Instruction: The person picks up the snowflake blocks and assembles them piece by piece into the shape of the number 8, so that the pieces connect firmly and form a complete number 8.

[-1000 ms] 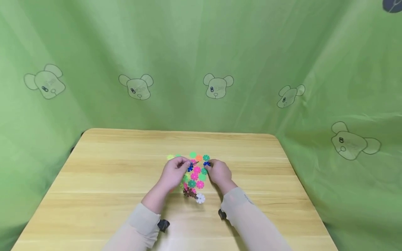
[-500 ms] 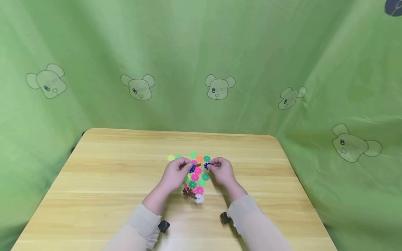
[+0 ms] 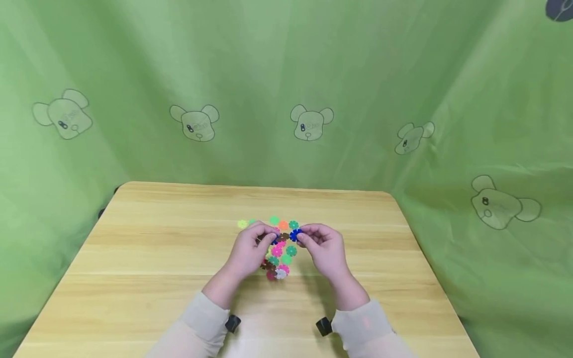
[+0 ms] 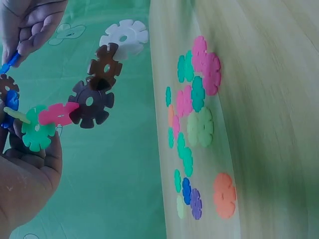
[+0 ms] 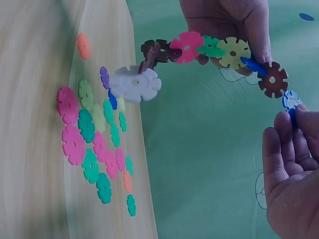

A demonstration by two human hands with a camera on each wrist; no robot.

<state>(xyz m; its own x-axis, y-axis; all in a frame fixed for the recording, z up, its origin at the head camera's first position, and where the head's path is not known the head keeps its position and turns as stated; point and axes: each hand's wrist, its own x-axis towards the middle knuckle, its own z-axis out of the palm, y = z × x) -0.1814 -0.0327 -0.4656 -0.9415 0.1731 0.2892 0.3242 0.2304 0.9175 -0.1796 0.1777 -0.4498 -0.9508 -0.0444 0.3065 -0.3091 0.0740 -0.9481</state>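
Note:
My left hand [image 3: 250, 251] pinches a chain of slotted flower-shaped plastic discs, gripping it near a blue disc [image 4: 12, 104]. From there hang a yellow disc [image 5: 233, 53], a green disc [image 4: 38, 130], a pink disc [image 5: 187, 47], dark brown discs and, at the end, a white disc [image 5: 134, 83]. Beyond the left fingertips, a brown disc [image 5: 272, 79] forms the chain's other end. My right hand [image 3: 326, 251] pinches another blue disc [image 3: 295, 235] between thumb and finger, edge close against that brown disc; whether they are joined I cannot tell.
Several loose discs in pink, green, orange, purple and blue lie on the wooden table [image 3: 156, 258] beneath the hands, such as an orange disc [image 4: 225, 195] and a purple disc [image 4: 196, 203]. A green curtain [image 3: 250, 59] hangs behind the table.
My right hand has risen from the loose discs and turned, carrying the blue disc to the chain's brown end. The brown disc has turned more face-on. The white end has swung slightly.

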